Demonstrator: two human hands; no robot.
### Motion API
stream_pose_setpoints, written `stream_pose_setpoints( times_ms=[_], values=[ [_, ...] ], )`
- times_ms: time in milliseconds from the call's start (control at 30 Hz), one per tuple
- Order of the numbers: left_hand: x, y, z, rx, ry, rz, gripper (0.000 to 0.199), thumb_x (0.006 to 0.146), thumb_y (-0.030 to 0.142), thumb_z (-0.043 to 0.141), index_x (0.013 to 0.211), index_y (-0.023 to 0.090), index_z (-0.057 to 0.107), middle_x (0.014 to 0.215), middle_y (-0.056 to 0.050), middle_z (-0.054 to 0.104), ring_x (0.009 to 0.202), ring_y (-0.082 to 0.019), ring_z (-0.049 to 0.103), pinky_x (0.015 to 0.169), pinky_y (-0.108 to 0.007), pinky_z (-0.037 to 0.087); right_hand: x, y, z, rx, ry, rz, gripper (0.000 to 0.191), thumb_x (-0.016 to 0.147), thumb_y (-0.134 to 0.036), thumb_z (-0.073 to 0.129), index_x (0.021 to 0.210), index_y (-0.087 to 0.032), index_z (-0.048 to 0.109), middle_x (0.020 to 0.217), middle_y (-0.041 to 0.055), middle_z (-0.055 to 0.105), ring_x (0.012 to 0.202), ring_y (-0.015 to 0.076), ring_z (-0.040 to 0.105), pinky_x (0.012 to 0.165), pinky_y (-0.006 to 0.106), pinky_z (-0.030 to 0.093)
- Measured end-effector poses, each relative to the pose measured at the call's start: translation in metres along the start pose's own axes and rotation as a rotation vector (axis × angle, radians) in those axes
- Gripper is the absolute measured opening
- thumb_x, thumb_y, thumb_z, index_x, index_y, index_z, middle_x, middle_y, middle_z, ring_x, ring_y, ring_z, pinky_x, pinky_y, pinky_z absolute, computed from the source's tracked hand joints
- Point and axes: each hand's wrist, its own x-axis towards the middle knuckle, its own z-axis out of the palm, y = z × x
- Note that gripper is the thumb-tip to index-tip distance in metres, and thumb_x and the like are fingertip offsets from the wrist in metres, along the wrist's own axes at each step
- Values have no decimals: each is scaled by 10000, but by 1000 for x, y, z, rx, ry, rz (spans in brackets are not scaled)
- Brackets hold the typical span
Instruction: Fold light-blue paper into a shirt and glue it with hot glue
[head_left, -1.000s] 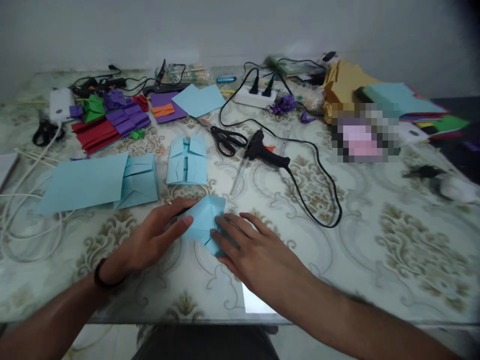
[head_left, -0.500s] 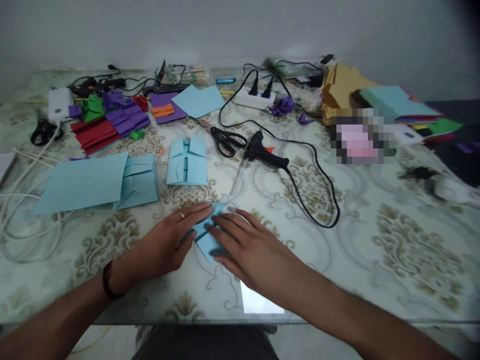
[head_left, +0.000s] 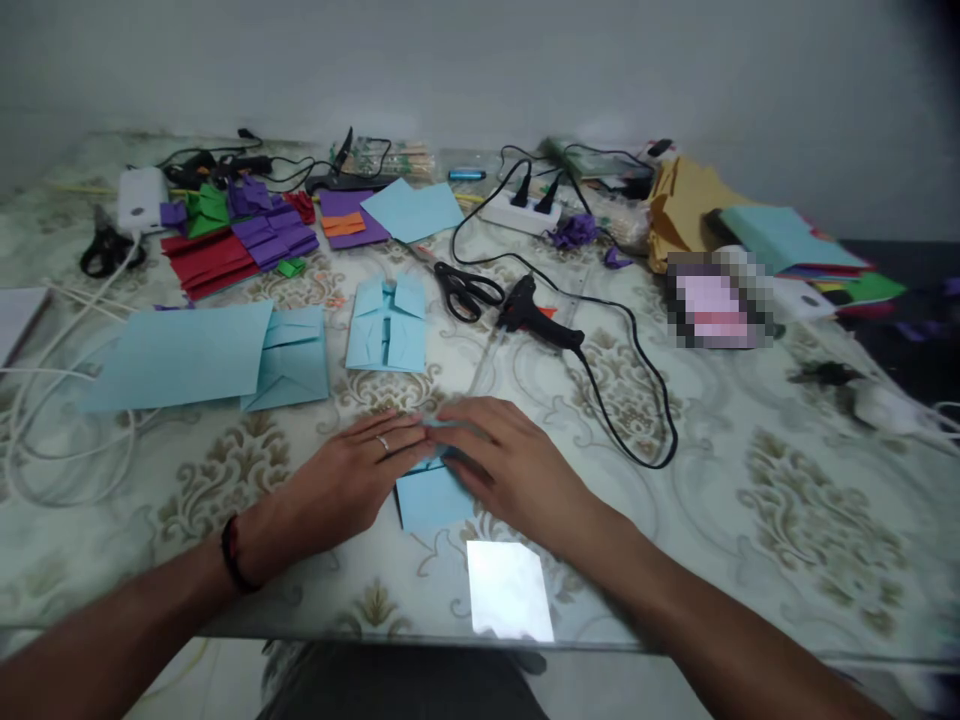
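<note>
In the head view, our working piece, the folded blue paper [head_left: 435, 502], lies on the patterned table [head_left: 712, 560] under the fingers of both hands, its near part showing bare between them. Our left hand [head_left: 356, 478] rests palm down over its left side, and our right hand [head_left: 517, 460] arches over its right side, the two sets of fingertips meeting near its far end. The visible fingers of each hand lie close together; whether either hand grips the paper's edge, we cannot tell.

Our fingers hide most of the paper's far half, so we cannot follow its creases there. The left thumb is hidden too, and both forearms are cut off by the frame. A pixelated patch [head_left: 716, 300] at the right covers something we cannot make out.

We count three folded blue pieces: the one under our hands, a creased piece [head_left: 386, 330] just beyond them, and a tucked piece [head_left: 300, 365] to the left, partly covered by one flat blue sheet [head_left: 180, 352]. There are two pairs of scissors, black-handled scissors [head_left: 469, 290] beside one glue gun [head_left: 541, 320] and far-left scissors [head_left: 106, 252], and one power strip [head_left: 520, 212] holding two black plugs [head_left: 548, 198].
</note>
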Motion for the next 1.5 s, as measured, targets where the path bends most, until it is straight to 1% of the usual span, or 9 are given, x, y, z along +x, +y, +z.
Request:
stream_pose_setpoints(
  times_ms=[100,167,400,567,767,867,1133,1333,1500],
  values=[
    [1,4,-8,-21,34,-19,247,991,38,512,1163,102,678,1173,-122,748,1134,-254,699,1050,-445,585,0,2,1,-13,-67,-24,171,976,-107,605,1086,-158,727,1142,118,751,1044,291,692,924,507,605],
    [-2,6,-11,-14,8,-24,229,978,35,520,1118,99,691,1122,-122,752,1069,-254,708,991,-437,609,-1,3,0,-44,-88,-41,178,971,-102,619,1092,-148,740,1169,124,753,1082,296,698,948,505,605],
    [-16,16,-7,-40,31,-59,261,953,163,621,1195,86,682,1202,-149,745,1241,-288,662,1101,-445,568,-10,7,-5,-35,-123,-60,243,1027,-229,607,1217,-161,742,1343,140,713,1262,293,661,1073,520,573],
    [-11,22,-2,27,36,-166,125,1003,233,632,1005,135,709,1209,-149,733,1216,-295,671,1091,-489,564,-21,12,-5,-40,-150,-67,328,1047,-255,577,1330,-145,701,1458,158,649,1391,302,581,1131,545,530],
    [4,2,-3,158,15,-146,328,998,112,578,1301,176,684,1388,-125,691,1352,-314,603,1148,-516,508,-19,15,-7,-133,-104,-57,306,1048,-253,569,1293,-148,720,1366,153,711,1305,299,648,1130,573,522],
    [8,-10,-4,215,-19,-81,378,952,7,536,1271,123,703,1426,-160,668,1406,-331,567,1179,-520,487,-16,13,-8,-172,-78,-42,297,1056,-262,547,1215,-112,747,1280,163,748,1243,311,683,1116,565,540],
    [-3,-7,7,192,-51,-55,478,945,-28,444,1370,81,632,1491,-166,625,1416,-293,571,1192,-487,500,-14,20,-6,-134,-171,-130,341,1018,-145,544,1320,-127,702,1440,145,671,1373,286,613,1172,518,511],
    [-4,-5,2,160,-101,-106,516,906,-12,463,1390,95,606,1528,-199,578,1446,-318,536,1154,-493,542,-18,18,-7,-119,-182,-97,378,1041,-237,550,1371,-106,680,1483,172,629,1412,300,577,1186,530,496],
    [1,-5,4,129,-144,-105,498,868,8,493,1348,86,603,1593,-229,487,1543,-352,389,1184,-524,507,-20,11,-5,-149,-190,-77,433,1037,-303,585,1387,-60,661,1539,194,561,1447,344,529,1172,533,516]
  ],
)
